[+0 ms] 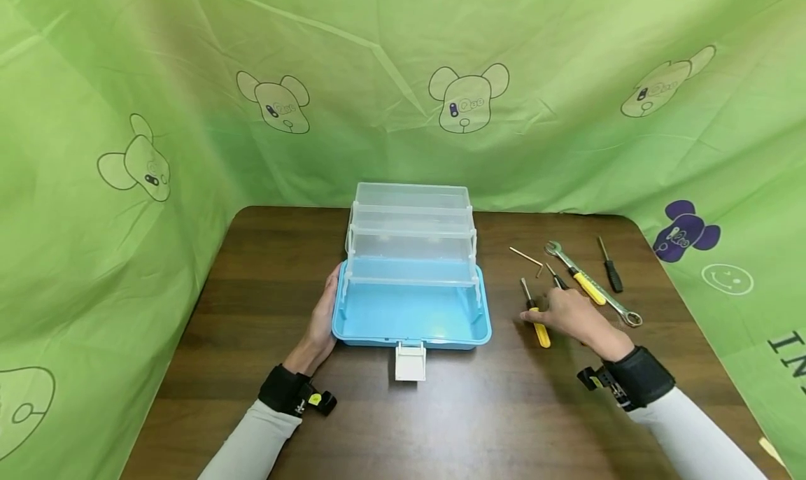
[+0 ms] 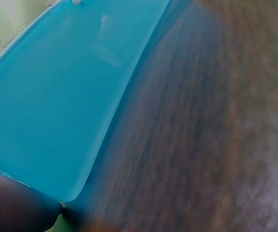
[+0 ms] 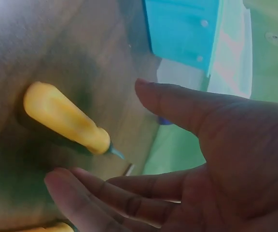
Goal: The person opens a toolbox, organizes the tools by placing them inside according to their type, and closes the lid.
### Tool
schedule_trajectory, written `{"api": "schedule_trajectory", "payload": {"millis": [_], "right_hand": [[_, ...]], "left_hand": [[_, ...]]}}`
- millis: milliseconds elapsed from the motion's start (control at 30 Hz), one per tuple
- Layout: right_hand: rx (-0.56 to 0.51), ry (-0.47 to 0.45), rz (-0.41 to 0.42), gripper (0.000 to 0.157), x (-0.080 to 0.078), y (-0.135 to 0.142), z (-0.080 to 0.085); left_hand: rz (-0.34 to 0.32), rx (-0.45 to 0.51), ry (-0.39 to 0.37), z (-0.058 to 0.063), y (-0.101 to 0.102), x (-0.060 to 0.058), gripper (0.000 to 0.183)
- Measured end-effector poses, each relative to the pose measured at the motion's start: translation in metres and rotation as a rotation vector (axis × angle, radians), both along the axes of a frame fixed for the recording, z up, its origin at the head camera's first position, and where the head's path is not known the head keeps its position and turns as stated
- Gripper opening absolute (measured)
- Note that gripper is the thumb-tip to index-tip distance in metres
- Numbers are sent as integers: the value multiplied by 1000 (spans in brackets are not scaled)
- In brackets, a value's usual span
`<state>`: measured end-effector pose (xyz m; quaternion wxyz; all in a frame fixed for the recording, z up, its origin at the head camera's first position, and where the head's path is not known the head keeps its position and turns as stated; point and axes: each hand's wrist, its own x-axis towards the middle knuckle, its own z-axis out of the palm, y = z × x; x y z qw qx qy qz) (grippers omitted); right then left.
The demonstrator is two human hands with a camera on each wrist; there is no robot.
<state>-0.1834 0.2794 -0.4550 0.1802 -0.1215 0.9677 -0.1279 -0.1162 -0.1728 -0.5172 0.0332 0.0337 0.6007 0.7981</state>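
A light blue toolbox [image 1: 412,312] stands unlatched, its clear tiered trays [image 1: 412,217] raised at the back and its white latch [image 1: 411,363] hanging in front. My left hand [image 1: 322,317] rests along the box's left outer side; its fingertips are partly hidden. In the left wrist view the blue wall [image 2: 66,106] fills much of the picture. Over the tools at the right hovers my right hand [image 1: 573,315], thumb and fingers spread apart. Below it lies a screwdriver [image 1: 541,334] with a yellow and black handle, seen closely as a yellow handle [image 3: 62,113] in the right wrist view.
Around the right hand lie a combination wrench [image 1: 620,311], a yellow-handled tool [image 1: 590,288], a black-handled screwdriver [image 1: 613,276], another dark-handled tool [image 1: 557,280] and a thin brass-coloured hex key [image 1: 525,256]. A green printed curtain [image 1: 378,151] hangs behind the wooden table [image 1: 271,256].
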Motion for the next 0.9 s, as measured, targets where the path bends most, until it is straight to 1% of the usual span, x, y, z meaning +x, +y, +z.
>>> {"api": "schedule_trajectory", "payload": {"millis": [33,167,200,267,367,467,633,900], "right_hand": [[20,15,-8,57,-1,3,-8],[49,34,-36,63,4,3,-15],[46,35,-48,61,6,1,-15],[18,5,-68,56,12,-7,-5],[14,24,-83,52,18,-13,-4],[27,68,-86,50,21,-15,-7],[29,132,-79,40,24,-15,-14],[1,217,-65,31,32,-16,-20]], "left_hand": [[-1,2,-2,0,0,0,68],[-10,17,-3,-1,0,0,65],[-11,22,-3,-1,0,0,64],[-12,34,-7,-2,0,0,64],[-14,41,-17,-2,0,0,64],[-19,38,-12,-1,0,-1,64],[-24,45,2,1,-1,-1,61],[-34,36,-25,-1,-1,-2,61]]}}
